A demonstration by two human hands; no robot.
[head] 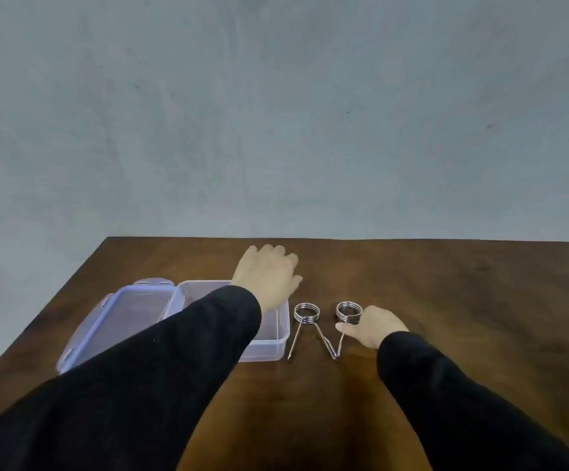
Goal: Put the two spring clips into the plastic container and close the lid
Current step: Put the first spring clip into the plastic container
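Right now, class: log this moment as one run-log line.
container open, empty | lid off, left | both clips on table | right hand touching right clip | left hand over container

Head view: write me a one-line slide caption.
Right hand touches one of two spring clips on the table; left hand hovers over the open plastic container.

Dark brown wooden desk (446, 300), far edge against a grey wall. On it: open clear plastic container (269, 348) at left, its lid (120, 321) lying flat alongside; two metal spring clips (305, 326) (345, 321) just right of it, handle ends touching.
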